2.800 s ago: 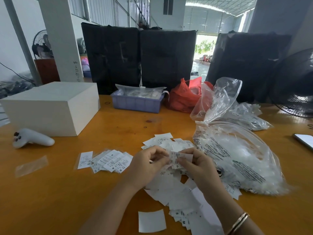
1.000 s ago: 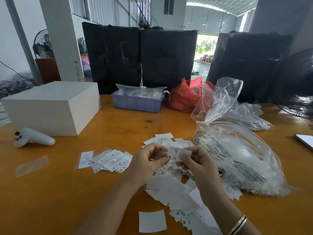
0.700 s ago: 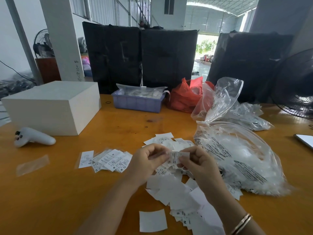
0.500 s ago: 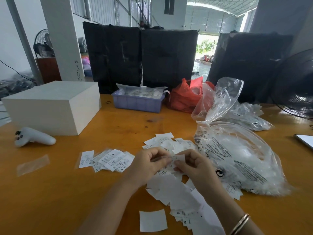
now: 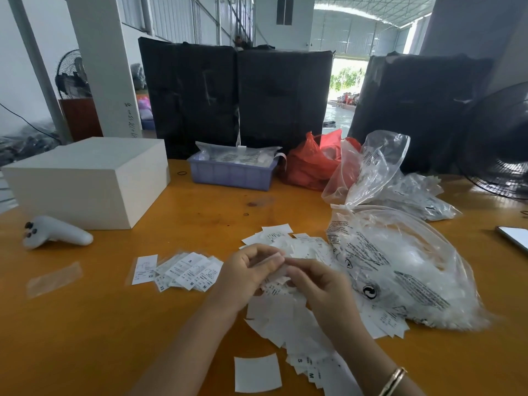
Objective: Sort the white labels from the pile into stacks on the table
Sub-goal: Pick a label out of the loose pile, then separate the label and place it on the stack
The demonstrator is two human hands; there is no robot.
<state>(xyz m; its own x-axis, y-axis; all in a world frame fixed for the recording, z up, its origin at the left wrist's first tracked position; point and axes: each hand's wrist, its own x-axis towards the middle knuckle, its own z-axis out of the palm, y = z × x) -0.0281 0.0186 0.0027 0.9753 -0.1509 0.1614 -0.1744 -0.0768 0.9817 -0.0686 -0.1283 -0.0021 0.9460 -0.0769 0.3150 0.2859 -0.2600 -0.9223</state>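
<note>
Left hand (image 5: pixel 248 274) and right hand (image 5: pixel 313 281) meeting fingertip to fingertip over the pile (image 5: pixel 288 315), curled fingers pinching a label (image 5: pixel 275 257), bag (image 5: pixel 400 267) close right, bare table (image 5: pixel 85 338) left

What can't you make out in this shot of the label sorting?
- Held label: print blurred in the head view, between left hand and right hand.
- Pile: middle hidden under both hands.
- Phone: cut off by the right edge.
</note>
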